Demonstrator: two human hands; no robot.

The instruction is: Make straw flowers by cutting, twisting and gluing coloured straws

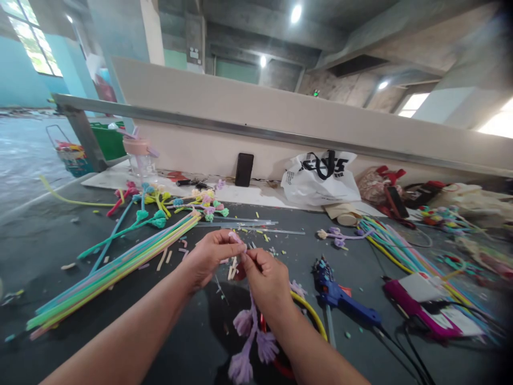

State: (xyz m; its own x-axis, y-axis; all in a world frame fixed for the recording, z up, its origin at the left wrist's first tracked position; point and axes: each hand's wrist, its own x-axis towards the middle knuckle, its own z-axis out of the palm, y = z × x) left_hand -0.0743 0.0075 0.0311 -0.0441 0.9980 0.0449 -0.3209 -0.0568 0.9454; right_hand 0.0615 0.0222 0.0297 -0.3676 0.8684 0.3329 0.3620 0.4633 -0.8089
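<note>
My left hand (212, 254) and my right hand (266, 278) meet over the middle of the dark table, thumbs and fingertips pinched close together. Between the fingertips is the upper end of a lilac pipe-cleaner flower stem (253, 321). It hangs below my right hand, with several fluffy lilac blossoms near the bottom. Both hands are closed on it; the exact spot of each pinch is partly hidden by the fingers. Right of my right hand lies a blue hot glue gun (347, 305) with a messy nozzle. A yellow ring-shaped edge (312, 313) shows behind my right forearm.
A bundle of pastel stems (120, 267) lies at left, with finished coloured flowers (156, 216) behind it. Clear glue sticks (248, 227) and small scraps are scattered around. A phone (244, 169), a white bag (320, 179) and a cup (140, 155) stand along the back.
</note>
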